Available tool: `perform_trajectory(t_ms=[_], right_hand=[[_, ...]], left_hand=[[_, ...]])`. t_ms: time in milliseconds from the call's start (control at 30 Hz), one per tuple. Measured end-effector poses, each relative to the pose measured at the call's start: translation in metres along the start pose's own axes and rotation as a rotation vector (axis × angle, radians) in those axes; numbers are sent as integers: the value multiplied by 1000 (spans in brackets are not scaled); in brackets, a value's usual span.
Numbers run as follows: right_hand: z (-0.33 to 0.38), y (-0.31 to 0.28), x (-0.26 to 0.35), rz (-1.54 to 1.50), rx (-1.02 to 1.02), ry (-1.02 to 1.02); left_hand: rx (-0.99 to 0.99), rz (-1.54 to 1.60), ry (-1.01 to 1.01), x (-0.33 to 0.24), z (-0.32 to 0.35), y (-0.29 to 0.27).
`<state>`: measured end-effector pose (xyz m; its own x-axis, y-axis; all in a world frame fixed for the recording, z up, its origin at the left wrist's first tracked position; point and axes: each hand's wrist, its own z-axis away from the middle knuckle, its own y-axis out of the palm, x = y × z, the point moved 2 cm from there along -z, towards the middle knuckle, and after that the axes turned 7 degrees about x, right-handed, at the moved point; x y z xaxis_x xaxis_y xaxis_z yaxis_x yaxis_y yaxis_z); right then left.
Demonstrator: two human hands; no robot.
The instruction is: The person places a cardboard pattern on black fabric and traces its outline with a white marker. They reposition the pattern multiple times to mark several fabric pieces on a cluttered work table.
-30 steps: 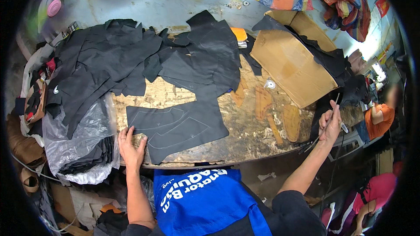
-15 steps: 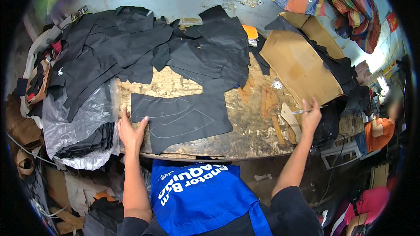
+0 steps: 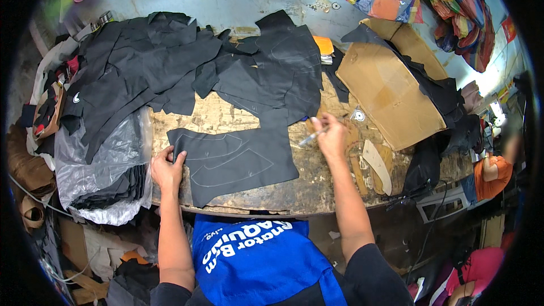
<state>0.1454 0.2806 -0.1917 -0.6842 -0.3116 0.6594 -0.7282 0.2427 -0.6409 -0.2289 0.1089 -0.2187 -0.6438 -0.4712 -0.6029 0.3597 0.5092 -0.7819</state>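
A black sheet of leather-like material [image 3: 226, 161] with pale outlined shapes lies near the table's front edge. At its left edge is my left hand [image 3: 167, 171], thumb and fingers drawn together on the border. To the right of the sheet, my right hand [image 3: 333, 139] is closed around a slim silvery pen [image 3: 311, 137], held above the table. A pale curved template [image 3: 378, 165] rests on the table to the right, beside brown templates [image 3: 358, 167]. Part of the brown ones is hidden by my right forearm.
Large black pieces [image 3: 153, 68] cover the back left of the wooden table [image 3: 272, 197]. A clear plastic bag [image 3: 102, 153] with black pieces hangs over the left edge. An open cardboard box [image 3: 391, 90] stands at right. People are visible at far right.
My right hand has moved left with the pen, from beside the pale template toward the black sheet. My left hand's spread fingers have drawn together at the sheet's edge.
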Motion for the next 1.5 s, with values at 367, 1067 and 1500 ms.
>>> perform_trajectory(t_ms=[367, 1067, 1500], right_hand=[[-35, 88, 51, 132, 201, -365], [86, 55, 113, 43, 473, -819], [97, 65, 104, -83, 505, -850]], left_hand=[[-62, 501, 130, 8, 4, 5], [-581, 169, 215, 78, -189, -208], [-121, 30, -574, 288, -282, -341]])
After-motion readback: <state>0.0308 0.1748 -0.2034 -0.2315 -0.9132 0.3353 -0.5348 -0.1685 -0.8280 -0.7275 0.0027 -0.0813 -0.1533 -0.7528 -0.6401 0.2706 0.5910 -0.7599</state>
